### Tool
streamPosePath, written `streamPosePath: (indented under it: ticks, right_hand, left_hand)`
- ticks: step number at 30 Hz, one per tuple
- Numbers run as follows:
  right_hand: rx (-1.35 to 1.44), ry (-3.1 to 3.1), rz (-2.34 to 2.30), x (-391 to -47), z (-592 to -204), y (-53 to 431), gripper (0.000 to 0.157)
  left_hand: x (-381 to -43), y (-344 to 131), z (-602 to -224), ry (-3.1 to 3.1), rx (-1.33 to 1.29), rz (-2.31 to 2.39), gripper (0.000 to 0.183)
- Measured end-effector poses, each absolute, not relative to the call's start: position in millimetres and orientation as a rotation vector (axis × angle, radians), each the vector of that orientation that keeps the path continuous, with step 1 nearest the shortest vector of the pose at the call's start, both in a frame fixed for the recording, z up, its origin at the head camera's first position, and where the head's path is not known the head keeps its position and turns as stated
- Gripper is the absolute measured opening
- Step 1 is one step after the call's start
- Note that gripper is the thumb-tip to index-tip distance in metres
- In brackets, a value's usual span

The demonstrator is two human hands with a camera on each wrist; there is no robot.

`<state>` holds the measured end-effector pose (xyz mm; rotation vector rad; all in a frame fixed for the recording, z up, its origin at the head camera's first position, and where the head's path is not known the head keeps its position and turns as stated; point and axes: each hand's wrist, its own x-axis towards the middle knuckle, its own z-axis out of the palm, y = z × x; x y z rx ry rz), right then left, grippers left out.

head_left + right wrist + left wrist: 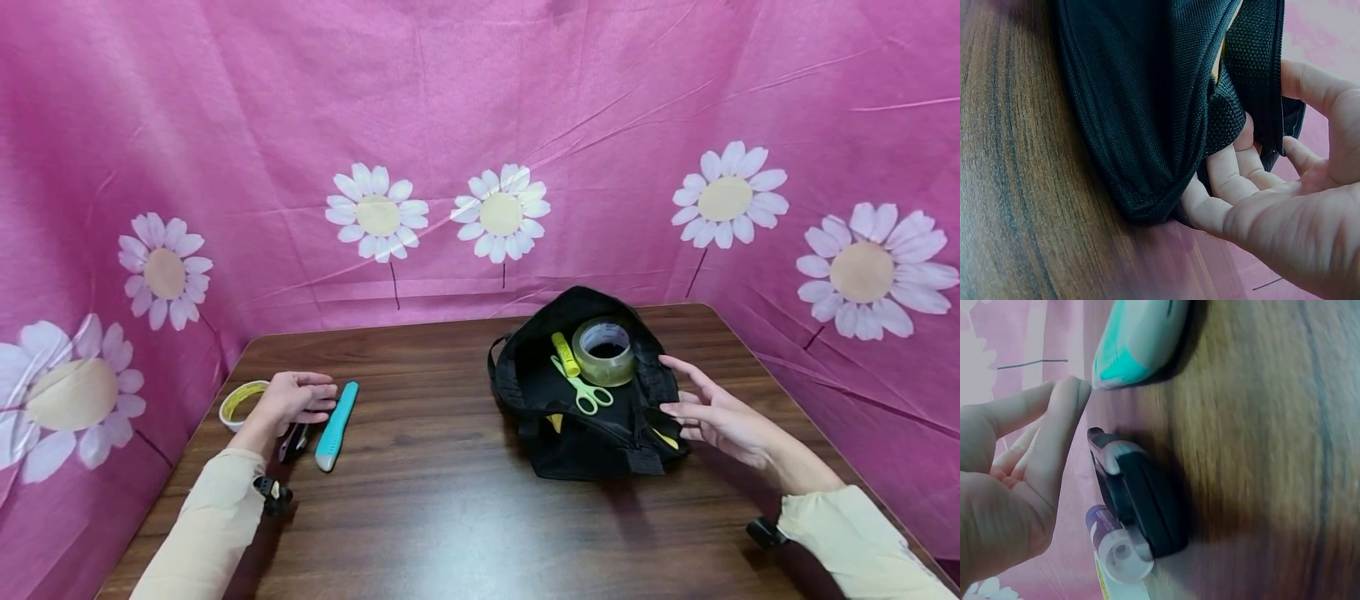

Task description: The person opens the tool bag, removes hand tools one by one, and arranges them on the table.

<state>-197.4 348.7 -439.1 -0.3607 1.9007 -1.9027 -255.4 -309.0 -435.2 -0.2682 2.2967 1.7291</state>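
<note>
A black zip bag (592,454) stands with its mouth open at the right of the table. Inside lie a roll of clear packing tape (617,372), a yellow stick-shaped tube (566,355) and light green scissors (587,394). My right hand (731,425) grips the bag's right rim, fingers tucked behind a strap (1227,122) in the right wrist view. Over at the left, my left hand (294,398) hovers with loosely bent fingers, holding nothing. Under it is a black stapler (1147,500), partly covered in the head view. Beside its fingertips lies a teal utility knife (337,427).
A white and yellow tape roll (234,407) lies left of the left hand. Next to the stapler is a small white cylinder with a purple end (1119,550). The brown wooden table (435,517) meets a pink flowered cloth (442,83) behind and at both sides.
</note>
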Motion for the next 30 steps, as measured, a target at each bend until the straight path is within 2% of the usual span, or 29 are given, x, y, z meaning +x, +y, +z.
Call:
streamPosePath:
  ticks: [11, 22, 30]
  right_hand:
    - [-0.341, 1.944, -1.869, -197, -437, 348, 0.075]
    - [-0.325, 1.968, -1.854, -196, -435, 347, 0.075]
    - [-0.359, 1.914, -1.886, -198, -436, 348, 0.075]
  left_hand:
    - [-256, -289, -424, 2.182, -0.122, 1.759, 0.063]
    - [-267, -242, -403, 2.093, 0.045, 1.773, 0.051]
    - [-279, -188, -361, 2.097, 0.170, 1.730, 0.043]
